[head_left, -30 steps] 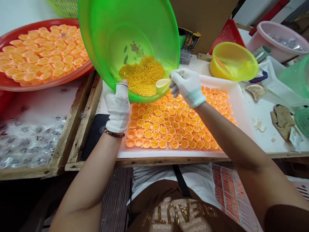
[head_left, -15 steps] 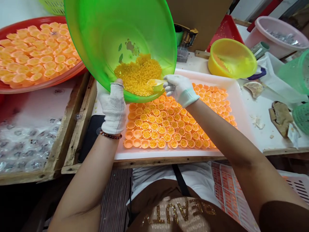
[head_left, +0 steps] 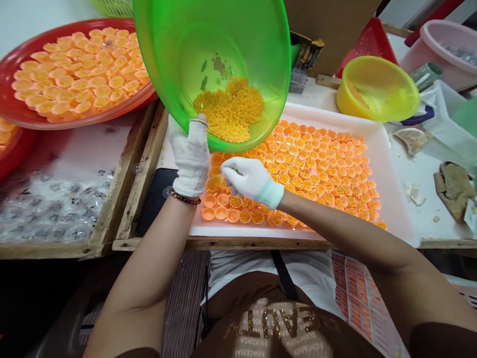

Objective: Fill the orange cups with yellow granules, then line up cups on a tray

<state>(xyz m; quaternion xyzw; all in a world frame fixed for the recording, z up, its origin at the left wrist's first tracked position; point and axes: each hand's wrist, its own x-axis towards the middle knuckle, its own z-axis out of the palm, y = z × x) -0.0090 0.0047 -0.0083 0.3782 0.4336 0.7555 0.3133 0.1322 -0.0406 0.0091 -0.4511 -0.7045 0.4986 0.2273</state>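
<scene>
My left hand [head_left: 191, 156], in a white glove with the thumb tip bare, grips the rim of a green basin [head_left: 164, 54]. The basin is tilted towards me, and small yellow beads [head_left: 233, 112] are heaped in its lower side. Just below the rim, my gloved right hand [head_left: 249, 180] is closed on a small spoon [head_left: 215, 182], whose bowl hangs over the cups at the left; the handle is mostly hidden by the fingers. Under both stands a white tray [head_left: 397, 209] packed with small orange cups [head_left: 320, 166]. Many cups hold yellow beads, while several along the left edge look bare inside.
At the left a red basin [head_left: 7, 64] holds more orange cups, above a wood-edged tray of clear plastic pieces [head_left: 55, 209]. A black phone [head_left: 154, 204] lies beside my left wrist. To the right are a yellow bowl [head_left: 376, 89], a pink tub [head_left: 428, 49] and a brown cloth [head_left: 454, 191].
My right hand has brought the spoon out of the beads in the green basin, down and left over the cups. My left hand still holds the basin tilted. The view has shifted slightly.
</scene>
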